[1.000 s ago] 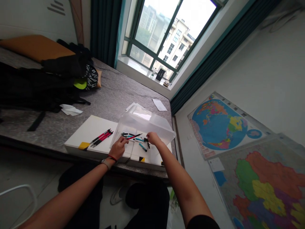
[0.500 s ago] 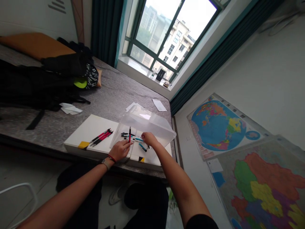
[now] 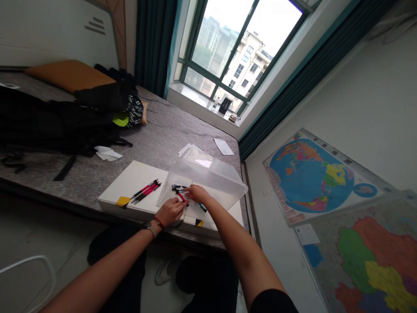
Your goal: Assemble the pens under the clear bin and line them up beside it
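My left hand (image 3: 171, 211) is closed on a red pen (image 3: 180, 195), which tilts up and left over the front of a translucent plastic case (image 3: 215, 171). Inside the case my right hand (image 3: 198, 194) bends its fingers down among several black and teal pens (image 3: 177, 187); its fingertips are close to the red pen, and what they pinch is hidden. One teal pen (image 3: 203, 208) lies beneath my right wrist. To the left, several red and black pens (image 3: 146, 191) rest side by side on a white box (image 3: 132, 174).
The boxes and case stand at the front edge of a grey bed-like surface (image 3: 163, 130). A crumpled tissue (image 3: 108, 153), a black bag (image 3: 61, 121) and a white paper (image 3: 223, 146) lie on it. Maps (image 3: 312, 174) hang on the right wall.
My right hand has moved left across the pens towards my left hand. The red pen has gone from upright to tilted left. The whole view has shifted slightly.
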`<state>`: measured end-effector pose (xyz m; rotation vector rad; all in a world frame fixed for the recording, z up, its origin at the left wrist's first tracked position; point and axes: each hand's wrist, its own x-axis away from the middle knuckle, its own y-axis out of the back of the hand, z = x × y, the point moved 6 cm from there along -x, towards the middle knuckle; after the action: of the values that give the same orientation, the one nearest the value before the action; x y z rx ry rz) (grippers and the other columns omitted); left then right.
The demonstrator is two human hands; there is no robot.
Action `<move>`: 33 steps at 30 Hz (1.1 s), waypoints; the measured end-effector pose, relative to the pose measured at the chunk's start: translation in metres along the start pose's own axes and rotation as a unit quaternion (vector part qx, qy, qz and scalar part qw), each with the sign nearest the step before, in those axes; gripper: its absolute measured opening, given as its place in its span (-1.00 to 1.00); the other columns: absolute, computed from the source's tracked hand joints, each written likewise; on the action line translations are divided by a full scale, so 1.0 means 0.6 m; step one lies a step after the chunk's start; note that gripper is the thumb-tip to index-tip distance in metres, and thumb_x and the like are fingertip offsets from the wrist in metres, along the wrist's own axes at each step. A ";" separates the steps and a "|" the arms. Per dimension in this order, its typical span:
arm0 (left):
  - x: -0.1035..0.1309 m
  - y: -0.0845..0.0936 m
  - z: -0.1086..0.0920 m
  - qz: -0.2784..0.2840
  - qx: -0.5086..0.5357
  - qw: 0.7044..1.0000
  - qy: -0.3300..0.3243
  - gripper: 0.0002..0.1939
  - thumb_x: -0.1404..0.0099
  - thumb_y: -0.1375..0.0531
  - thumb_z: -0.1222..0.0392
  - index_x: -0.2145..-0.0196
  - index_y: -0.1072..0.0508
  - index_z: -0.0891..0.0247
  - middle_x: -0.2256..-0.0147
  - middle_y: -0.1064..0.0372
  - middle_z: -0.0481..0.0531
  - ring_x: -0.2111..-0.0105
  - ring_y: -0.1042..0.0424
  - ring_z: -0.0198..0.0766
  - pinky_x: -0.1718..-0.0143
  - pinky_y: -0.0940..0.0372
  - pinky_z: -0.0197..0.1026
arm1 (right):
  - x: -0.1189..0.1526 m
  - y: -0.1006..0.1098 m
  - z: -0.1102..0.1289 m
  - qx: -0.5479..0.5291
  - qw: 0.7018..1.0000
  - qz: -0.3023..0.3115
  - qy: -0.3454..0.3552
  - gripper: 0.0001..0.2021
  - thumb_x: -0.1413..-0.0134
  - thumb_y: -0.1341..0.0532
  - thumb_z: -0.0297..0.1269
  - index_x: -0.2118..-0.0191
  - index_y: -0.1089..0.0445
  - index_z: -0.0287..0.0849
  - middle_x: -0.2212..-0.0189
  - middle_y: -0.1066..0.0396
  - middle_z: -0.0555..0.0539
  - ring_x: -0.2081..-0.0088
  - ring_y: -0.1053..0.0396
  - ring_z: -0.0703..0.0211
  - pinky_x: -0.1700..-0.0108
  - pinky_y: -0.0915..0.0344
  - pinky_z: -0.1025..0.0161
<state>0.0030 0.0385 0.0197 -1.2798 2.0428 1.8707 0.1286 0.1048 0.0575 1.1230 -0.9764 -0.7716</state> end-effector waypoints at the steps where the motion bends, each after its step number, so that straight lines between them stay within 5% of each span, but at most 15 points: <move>1: 0.000 -0.001 0.000 0.001 -0.003 1.000 -0.001 -0.52 -0.30 -0.02 0.30 -0.17 -0.31 0.25 0.22 -0.45 0.19 0.21 -0.33 -0.08 0.20 -0.26 -0.02 | 0.001 -0.002 -0.002 0.011 1.000 0.011 -0.002 -0.65 -0.25 -0.13 -0.19 -0.12 -0.37 0.02 0.15 -0.42 -0.12 0.15 -0.41 0.14 0.08 -0.24 0.31; 15: 0.002 -0.013 0.004 0.009 -0.017 1.000 -0.005 -0.50 -0.30 -0.03 0.29 -0.19 -0.29 0.24 0.24 -0.45 0.17 0.22 -0.29 -0.08 0.24 -0.22 -0.04 | 0.039 0.039 -0.077 0.061 0.989 -0.006 -0.132 -0.74 -0.18 -0.13 -0.37 0.05 -0.47 -0.14 0.10 -0.45 -0.18 0.05 -0.38 0.08 0.05 -0.24 0.28; 33: 0.000 -0.017 0.009 0.014 -0.010 1.000 0.026 -0.55 -0.29 -0.03 0.27 -0.13 -0.35 0.24 0.25 -0.46 0.17 0.26 -0.33 -0.10 0.23 -0.25 -0.02 | 0.006 -0.002 -0.017 0.131 0.990 0.042 -0.025 -0.79 -0.17 -0.11 -0.47 0.17 -0.48 -0.28 0.17 -0.47 -0.29 0.17 -0.48 0.00 0.17 -0.37 0.19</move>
<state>0.0066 0.0442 0.0105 -1.3257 2.0828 1.8932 0.1395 0.1050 0.0561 1.2841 -1.1853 -0.6187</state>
